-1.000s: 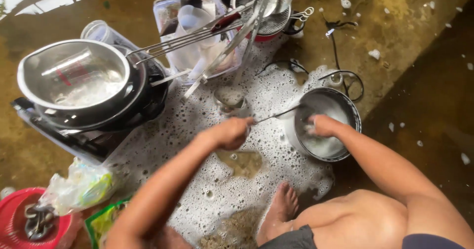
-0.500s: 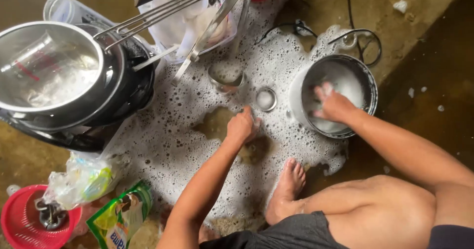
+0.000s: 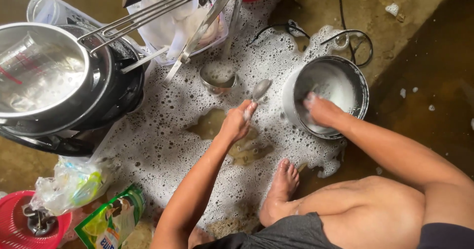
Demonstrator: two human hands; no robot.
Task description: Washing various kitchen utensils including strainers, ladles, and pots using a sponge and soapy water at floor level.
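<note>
I squat over a foamy wet floor. My right hand (image 3: 321, 111) is down inside a round steel pot (image 3: 356, 88), its fingers covered in suds against the inner wall; whether it holds anything there is hidden. To the left of the pot, my left hand (image 3: 238, 122) pinches the handle of a soapy spoon (image 3: 260, 88), whose bowl points away from me. Just beyond the spoon stands a small steel cup (image 3: 217, 76) full of foam. My bare foot (image 3: 281, 189) rests on the suds below.
At left, a large steel bowl (image 3: 39, 76) sits in a black cooker (image 3: 121, 88). A clear tub with tongs (image 3: 163, 12) stands at the back. A red basket (image 3: 15, 224), plastic bag (image 3: 69, 185) and green detergent pouch (image 3: 111, 222) lie bottom left. Black wire loops (image 3: 353, 36) lie behind the pot.
My left hand has drawn the spoon away from the pot and lowered it toward the foam. The right hand stays inside the pot, shifting slightly. The view has tilted nearer.
</note>
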